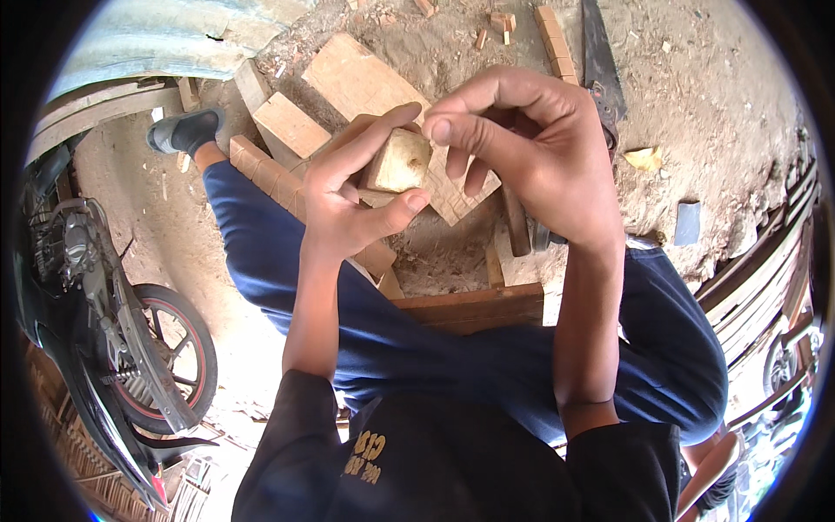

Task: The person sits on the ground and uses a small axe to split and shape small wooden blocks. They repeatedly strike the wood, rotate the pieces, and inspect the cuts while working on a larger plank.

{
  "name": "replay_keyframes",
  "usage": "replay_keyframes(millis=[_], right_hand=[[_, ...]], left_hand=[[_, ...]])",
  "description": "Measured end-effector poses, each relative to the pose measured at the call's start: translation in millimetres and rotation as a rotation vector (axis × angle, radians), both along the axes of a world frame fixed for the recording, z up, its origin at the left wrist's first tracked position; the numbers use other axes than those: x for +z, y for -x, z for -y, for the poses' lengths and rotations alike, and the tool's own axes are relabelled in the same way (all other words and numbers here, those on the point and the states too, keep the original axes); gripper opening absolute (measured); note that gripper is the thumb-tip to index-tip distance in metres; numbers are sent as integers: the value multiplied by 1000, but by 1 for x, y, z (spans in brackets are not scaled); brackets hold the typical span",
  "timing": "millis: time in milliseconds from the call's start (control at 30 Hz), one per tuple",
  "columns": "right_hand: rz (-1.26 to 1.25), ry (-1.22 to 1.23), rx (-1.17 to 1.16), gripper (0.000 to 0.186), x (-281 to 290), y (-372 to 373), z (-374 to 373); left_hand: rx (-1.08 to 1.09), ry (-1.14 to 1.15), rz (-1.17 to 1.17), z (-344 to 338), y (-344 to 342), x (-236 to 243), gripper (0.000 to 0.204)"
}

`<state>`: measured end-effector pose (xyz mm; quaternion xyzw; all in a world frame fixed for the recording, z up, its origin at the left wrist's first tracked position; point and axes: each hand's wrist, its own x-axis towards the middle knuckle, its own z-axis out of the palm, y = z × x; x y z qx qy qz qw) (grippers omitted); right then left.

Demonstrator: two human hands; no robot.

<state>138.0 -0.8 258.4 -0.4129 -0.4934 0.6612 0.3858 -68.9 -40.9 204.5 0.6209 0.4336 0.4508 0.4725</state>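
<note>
My left hand [344,196] grips a small pale wooden block [402,165], thumb below and fingers over the top. The block's upward face carries a dark spot, perhaps a hole or knot. Close by its right edge, my right hand [539,143] has thumb and index finger pinched together, the other fingers curled. Whatever that pinch holds, if anything, is too small to make out. Beneath both hands lies a wide wooden board [370,74], slanting from upper left to lower right.
Cut wooden blocks [293,124] sit left of the board, beside a row of smaller blocks [261,170]. Another row [557,43] lies at the far right, next to a long dark blade [602,61]. A wooden beam [474,309] lies before my lap. A motorcycle [113,304] stands left.
</note>
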Motion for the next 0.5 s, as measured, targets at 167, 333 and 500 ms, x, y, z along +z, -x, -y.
replay_keyframes(millis=[167, 333, 500], right_hand=[[37, 46, 35, 5, 2, 0, -1], [40, 90, 59, 4, 0, 1, -1], [46, -1, 2, 5, -9, 7, 1]], left_hand=[[21, -54, -40, -4, 1, 0, 65], [51, -81, -52, -6, -1, -4, 64], [72, -75, -44, -8, -4, -11, 62]])
